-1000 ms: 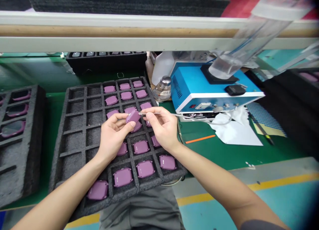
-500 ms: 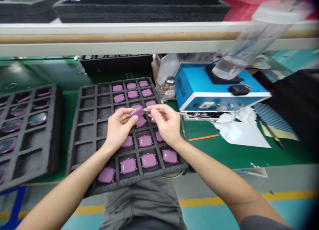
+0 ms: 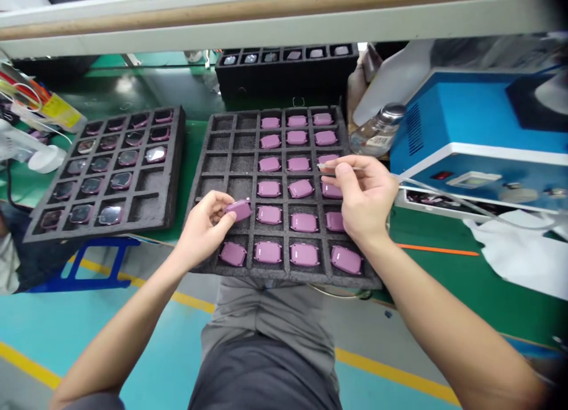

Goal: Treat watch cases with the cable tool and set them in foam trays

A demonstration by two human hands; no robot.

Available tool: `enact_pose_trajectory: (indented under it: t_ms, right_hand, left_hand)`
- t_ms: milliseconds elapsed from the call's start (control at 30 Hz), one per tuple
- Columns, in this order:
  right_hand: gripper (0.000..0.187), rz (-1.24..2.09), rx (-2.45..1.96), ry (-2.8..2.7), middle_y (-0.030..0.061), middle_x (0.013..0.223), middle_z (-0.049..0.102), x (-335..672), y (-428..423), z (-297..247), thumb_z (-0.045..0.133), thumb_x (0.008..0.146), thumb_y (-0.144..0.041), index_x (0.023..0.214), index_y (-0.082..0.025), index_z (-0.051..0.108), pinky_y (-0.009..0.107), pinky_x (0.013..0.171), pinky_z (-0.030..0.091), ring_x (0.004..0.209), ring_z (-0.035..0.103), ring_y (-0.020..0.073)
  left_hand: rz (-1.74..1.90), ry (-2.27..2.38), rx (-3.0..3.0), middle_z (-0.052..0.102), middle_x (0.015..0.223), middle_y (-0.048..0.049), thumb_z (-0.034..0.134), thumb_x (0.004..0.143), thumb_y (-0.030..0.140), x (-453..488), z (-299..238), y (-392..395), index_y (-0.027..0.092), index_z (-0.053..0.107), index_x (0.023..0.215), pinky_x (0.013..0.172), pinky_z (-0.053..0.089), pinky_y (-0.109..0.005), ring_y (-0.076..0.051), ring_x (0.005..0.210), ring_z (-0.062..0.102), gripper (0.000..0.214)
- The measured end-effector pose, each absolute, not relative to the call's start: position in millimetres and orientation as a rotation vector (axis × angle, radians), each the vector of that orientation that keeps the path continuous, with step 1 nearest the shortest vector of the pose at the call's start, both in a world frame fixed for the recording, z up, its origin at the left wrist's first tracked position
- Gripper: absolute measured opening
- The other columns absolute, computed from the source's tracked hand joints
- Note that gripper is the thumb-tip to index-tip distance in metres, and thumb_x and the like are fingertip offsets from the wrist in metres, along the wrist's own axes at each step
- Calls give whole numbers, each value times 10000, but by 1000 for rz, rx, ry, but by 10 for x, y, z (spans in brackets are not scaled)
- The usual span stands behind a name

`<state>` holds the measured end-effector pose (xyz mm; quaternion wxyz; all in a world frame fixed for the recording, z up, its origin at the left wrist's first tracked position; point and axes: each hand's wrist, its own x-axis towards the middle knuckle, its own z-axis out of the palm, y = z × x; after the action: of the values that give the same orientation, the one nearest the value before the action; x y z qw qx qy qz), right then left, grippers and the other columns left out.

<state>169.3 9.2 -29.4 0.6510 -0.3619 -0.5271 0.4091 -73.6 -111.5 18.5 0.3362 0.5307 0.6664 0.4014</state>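
Between the thumb and fingers of my left hand [image 3: 205, 229] is a purple watch case [image 3: 240, 209], tilted above the lower left part of a black foam tray [image 3: 243, 165]. My right hand [image 3: 367, 200] pinches a thin needle-tipped tool [image 3: 326, 166] over the tray's right column. From that hand a clear thin tube [image 3: 448, 195] trails off to the right. Several more purple watch cases, such as one near the front [image 3: 267, 252], lie in the tray's compartments. The two leftmost columns are mostly bare.
At left stands a second foam tray [image 3: 148, 182] with glass-faced watch cases. A glass jar [image 3: 379, 132] and a blue machine [image 3: 488, 123] are at right. An orange stick [image 3: 439, 249] and white paper [image 3: 528, 250] lie on the green bench. A shelf edge [image 3: 275, 28] crosses above.
My hands have moved apart: the left one carries the watch case left and down, away from the tool tip. The view has swung left, showing more of the second tray.
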Motion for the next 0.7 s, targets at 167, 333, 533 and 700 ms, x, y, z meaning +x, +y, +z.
enact_pose_trajectory:
  t_ms: [167, 333, 533, 700]
  right_hand:
    - [204, 952, -763, -1183, -1, 860, 739, 1683, 38, -262, 696, 938, -438, 994, -243, 672, 310, 760, 673, 809, 759, 150]
    - [186, 885, -748, -1271, 30, 937, 756, 1672, 32, -253, 660, 967, -407, 977, -225, 694, 361, 863, 660, 881, 761, 173]
    - [153, 826, -766, -1360, 62, 1012, 792, 1680, 73, -207, 681, 952, -370, 980, -231, 740, 360, 896, 649, 966, 765, 199]
    - [158, 862, -790, -1364, 63, 1032, 801, 1680, 57, -186, 687, 948, -383, 981, -237, 738, 375, 920, 655, 996, 776, 215]
  left_hand:
    - [1156, 1448, 1129, 665, 929, 1, 793, 715, 197, -472, 152, -807, 195, 567, 1183, 697, 577, -295, -150, 713, 697, 519]
    - [1184, 1310, 1244, 755, 1031, -81, 776, 749, 214, -76, 102, -244, 134, 687, 1090, 806, 610, -316, -196, 849, 744, 362]
    - [1324, 1116, 1162, 751, 1241, -135, 810, 796, 350, 148, -30, -75, 151, 686, 1183, 992, 591, -380, -280, 1184, 707, 453]
    - [1336, 1126, 1160, 759, 1240, -122, 849, 772, 375, 138, -49, -130, 164, 721, 1193, 1033, 580, -398, -292, 1191, 709, 488]
